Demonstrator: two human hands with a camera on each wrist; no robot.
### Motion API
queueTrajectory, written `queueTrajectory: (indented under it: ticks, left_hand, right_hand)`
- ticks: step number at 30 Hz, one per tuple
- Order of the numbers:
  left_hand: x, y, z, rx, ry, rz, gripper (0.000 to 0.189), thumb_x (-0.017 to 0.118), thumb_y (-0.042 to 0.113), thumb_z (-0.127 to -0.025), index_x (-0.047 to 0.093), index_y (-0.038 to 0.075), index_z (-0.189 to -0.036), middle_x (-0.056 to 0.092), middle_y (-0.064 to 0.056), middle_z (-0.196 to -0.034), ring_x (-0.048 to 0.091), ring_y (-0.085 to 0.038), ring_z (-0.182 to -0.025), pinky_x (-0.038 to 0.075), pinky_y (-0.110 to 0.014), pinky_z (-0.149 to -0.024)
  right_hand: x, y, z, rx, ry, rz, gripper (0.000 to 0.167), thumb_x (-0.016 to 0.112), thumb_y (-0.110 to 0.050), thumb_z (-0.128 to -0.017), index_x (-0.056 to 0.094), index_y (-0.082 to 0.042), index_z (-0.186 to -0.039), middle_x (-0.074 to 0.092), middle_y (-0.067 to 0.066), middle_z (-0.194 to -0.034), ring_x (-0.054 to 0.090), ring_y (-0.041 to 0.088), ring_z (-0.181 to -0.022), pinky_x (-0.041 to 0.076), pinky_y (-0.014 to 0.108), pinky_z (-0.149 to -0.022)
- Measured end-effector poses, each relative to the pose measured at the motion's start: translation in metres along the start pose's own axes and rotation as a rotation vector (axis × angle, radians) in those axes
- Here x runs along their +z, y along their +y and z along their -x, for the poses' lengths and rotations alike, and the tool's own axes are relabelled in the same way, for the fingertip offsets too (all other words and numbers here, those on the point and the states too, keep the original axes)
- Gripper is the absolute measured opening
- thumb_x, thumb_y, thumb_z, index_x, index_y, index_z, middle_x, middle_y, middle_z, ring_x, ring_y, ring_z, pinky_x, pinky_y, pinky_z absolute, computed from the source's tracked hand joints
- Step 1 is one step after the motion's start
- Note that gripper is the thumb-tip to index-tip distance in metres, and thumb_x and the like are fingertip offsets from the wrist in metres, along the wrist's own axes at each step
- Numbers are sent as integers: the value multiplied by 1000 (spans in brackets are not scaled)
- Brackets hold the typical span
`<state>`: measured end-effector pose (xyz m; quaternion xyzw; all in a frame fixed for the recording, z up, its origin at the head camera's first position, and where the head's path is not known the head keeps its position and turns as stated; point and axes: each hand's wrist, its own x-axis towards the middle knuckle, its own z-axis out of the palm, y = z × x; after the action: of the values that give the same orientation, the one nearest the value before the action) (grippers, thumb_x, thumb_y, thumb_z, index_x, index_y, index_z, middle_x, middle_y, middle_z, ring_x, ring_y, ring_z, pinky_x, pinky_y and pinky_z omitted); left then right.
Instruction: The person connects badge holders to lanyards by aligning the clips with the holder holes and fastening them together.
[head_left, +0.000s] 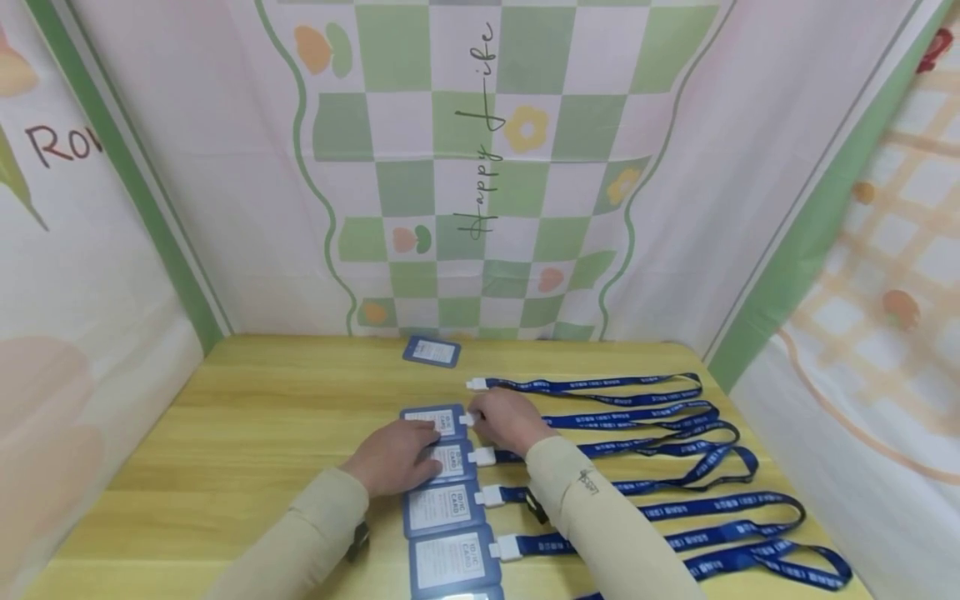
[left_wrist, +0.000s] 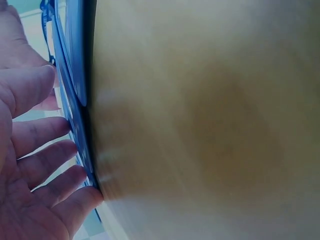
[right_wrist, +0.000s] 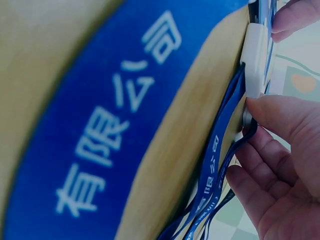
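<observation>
Blue-framed ID card holders lie in a column on the table, among them the upper one (head_left: 453, 422) and the one below it (head_left: 454, 460). My left hand (head_left: 393, 457) rests on these two, its fingers fairly straight and touching them, as the left wrist view also shows. My right hand (head_left: 510, 419) pinches a blue lanyard at its white clip (right_wrist: 253, 55), between thumb and fingers. That clip is right at the right edge of the upper card holder. The lower card holders (head_left: 450, 560) have white clips (head_left: 507, 547) with blue lanyards at their right edges.
A single card holder (head_left: 432, 352) lies near the table's back edge. Another blue lanyard (head_left: 585, 386) stretches right, its white clip (head_left: 477, 384) beside no card holder. Several lanyard straps (head_left: 738, 529) loop over the right side of the wooden table (head_left: 247, 433). Printed curtains (head_left: 277, 275) hang around it.
</observation>
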<state>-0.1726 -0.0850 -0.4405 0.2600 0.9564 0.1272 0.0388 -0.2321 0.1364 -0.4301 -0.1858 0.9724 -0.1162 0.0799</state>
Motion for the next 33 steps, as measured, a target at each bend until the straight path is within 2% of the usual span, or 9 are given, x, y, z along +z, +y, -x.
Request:
queueTrajectory:
  ticks: [14, 33]
  left_hand:
    - [3, 2, 2, -17, -17, 22, 56, 67, 46, -99, 65, 8, -140, 62, -14, -147, 59, -34, -136, 48, -50, -115]
    - [4, 6, 4, -24, -7, 30, 57, 68, 45, -99, 64, 7, -141, 61, -15, -148, 57, -36, -137, 47, -52, -116]
  right_hand:
    - [1, 3, 4, -20, 10, 23, 29, 71, -26, -100, 73, -21, -128, 72, 1, -130, 64, 24, -125, 54, 47, -108]
    - [1, 2, 8, 9, 20, 12, 32, 71, -24, -99, 71, -21, -131, 70, 3, -134, 63, 25, -128, 53, 48, -109]
